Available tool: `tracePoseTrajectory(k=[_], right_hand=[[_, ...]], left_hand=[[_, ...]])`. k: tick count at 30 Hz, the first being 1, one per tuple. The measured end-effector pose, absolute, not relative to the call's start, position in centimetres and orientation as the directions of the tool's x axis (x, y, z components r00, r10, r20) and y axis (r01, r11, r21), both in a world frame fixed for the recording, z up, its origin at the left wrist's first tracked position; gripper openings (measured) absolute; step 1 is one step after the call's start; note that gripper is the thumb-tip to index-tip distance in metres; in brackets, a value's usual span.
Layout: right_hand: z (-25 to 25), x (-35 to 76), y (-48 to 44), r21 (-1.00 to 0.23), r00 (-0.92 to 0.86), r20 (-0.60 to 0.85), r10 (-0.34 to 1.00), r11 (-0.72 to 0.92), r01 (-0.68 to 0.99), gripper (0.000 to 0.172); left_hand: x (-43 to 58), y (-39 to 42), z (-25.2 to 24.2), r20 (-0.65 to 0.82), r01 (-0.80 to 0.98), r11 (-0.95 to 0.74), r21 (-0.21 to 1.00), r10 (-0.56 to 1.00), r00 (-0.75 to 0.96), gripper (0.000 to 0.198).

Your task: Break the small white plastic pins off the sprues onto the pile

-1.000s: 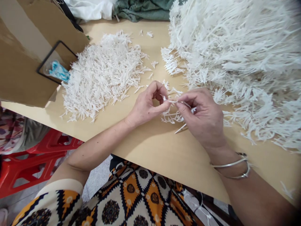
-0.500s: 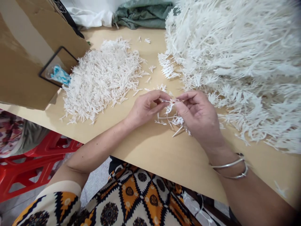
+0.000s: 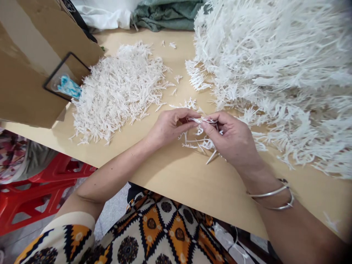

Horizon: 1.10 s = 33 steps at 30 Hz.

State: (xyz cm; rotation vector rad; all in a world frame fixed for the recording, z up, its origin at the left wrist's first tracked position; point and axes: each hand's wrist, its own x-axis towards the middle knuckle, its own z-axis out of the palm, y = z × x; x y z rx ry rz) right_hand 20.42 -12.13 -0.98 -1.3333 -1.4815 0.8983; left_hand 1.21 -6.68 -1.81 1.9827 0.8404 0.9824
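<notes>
Between my two hands is a thin white branched plastic sprig (image 3: 200, 120), stretched level just above the table. My left hand (image 3: 170, 124) pinches its left end between thumb and fingertips. The fingers of my right hand (image 3: 229, 134), with bangles at the wrist, close on the other end. Loose white plastic scraps (image 3: 203, 143) lie on the table below and behind the fingers. A low pile of small white sprigs (image 3: 121, 88) spreads left of my left hand. Beyond my right hand rises a large heap of long white plastic sprigs (image 3: 269, 66).
A cardboard box (image 3: 30, 73) stands at the left with a black frame and a clear cup of blue-and-white stuff (image 3: 68, 86) against it. Green cloth (image 3: 167, 14) lies at the back. Red stools (image 3: 38, 190) stand below the table (image 3: 154, 172) edge.
My right hand has shifted slightly, and its fingers have closed nearer to my left fingertips on the sprig. The scraps beneath have moved a little. My left hand stays nearly in place.
</notes>
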Motion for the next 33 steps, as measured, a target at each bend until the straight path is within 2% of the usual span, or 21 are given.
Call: tracePoseTrajectory(k=[2, 6, 10, 13, 14, 16, 18, 19, 20, 21, 22, 24, 28, 33], right_hand=[[-1.0, 20.5, -12.2, -0.941, 0.017, 0.140, 0.990, 0.127, 0.312, 0.006], [-1.4, 20.4, -12.1, -0.916, 0.051, 0.147, 0.988, 0.117, 0.385, 0.004], [-1.6, 20.8, -11.1, -0.835, 0.132, 0.227, 0.965, 0.123, 0.536, 0.006], [-1.7, 21.5, -10.3, -0.863, 0.200, 0.190, 0.961, 0.067, 0.500, 0.008], [-1.8, 21.8, -10.2, -0.890, 0.209, 0.168, 0.963, 0.057, 0.452, 0.007], [-2.0, 22.0, -10.1, -0.944, 0.227, 0.135, 0.965, 0.056, 0.324, 0.009], [-2.2, 22.2, -10.1, -0.980, 0.244, 0.106, 0.964, 0.060, 0.188, 0.014], [-2.3, 22.2, -10.2, -0.989, 0.250, 0.093, 0.964, 0.062, 0.132, 0.016], [-2.4, 22.1, -10.2, -0.994, 0.252, 0.087, 0.964, 0.066, 0.091, 0.017], [-2.5, 22.1, -10.1, -0.995, 0.249, 0.087, 0.965, 0.072, 0.068, 0.017], [-2.6, 22.1, -10.1, -0.995, 0.243, 0.092, 0.966, 0.080, 0.058, 0.017], [-2.7, 22.0, -10.1, -0.993, 0.225, 0.110, 0.968, 0.099, 0.058, 0.015], [-3.0, 21.8, -10.2, -0.989, 0.205, 0.144, 0.968, 0.136, 0.055, 0.011], [-3.5, 21.7, -10.3, -0.984, 0.173, 0.176, 0.969, 0.170, 0.051, 0.012]], left_hand=[[1.1, -6.5, -1.8, 0.381, 0.240, -0.564, 0.790, 0.759, 0.527, 0.022], [0.9, -6.5, -1.2, 0.440, 0.281, -0.696, 0.661, 0.662, 0.606, 0.033], [1.8, -8.2, 0.2, 0.443, 0.135, -0.713, 0.688, 0.560, 0.700, 0.025], [2.7, -9.4, 0.7, 0.447, 0.047, -0.737, 0.674, 0.457, 0.769, 0.017], [2.7, -9.3, 0.7, 0.479, 0.063, -0.754, 0.654, 0.477, 0.737, 0.017], [2.0, -8.1, 0.1, 0.575, 0.168, -0.756, 0.632, 0.603, 0.553, 0.025], [0.3, -6.0, -0.9, 0.674, 0.356, -0.689, 0.632, 0.715, 0.187, 0.034], [-0.6, -4.9, -1.4, 0.674, 0.417, -0.635, 0.650, 0.736, 0.069, 0.030], [-1.5, -3.9, -1.8, 0.710, 0.500, -0.585, 0.638, 0.699, -0.087, 0.037], [-2.2, -3.3, -2.1, 0.726, 0.562, -0.539, 0.627, 0.665, -0.173, 0.049], [-2.5, -2.9, -2.2, 0.719, 0.599, -0.502, 0.624, 0.670, -0.187, 0.057], [-2.2, -3.3, -2.2, 0.718, 0.640, -0.499, 0.584, 0.685, -0.120, 0.058], [0.9, -6.4, -1.4, 0.715, 0.591, -0.647, 0.482, 0.680, 0.162, 0.042], [2.6, -8.3, -1.3, 0.528, 0.628, -0.630, 0.457, 0.760, 0.378, 0.037]])
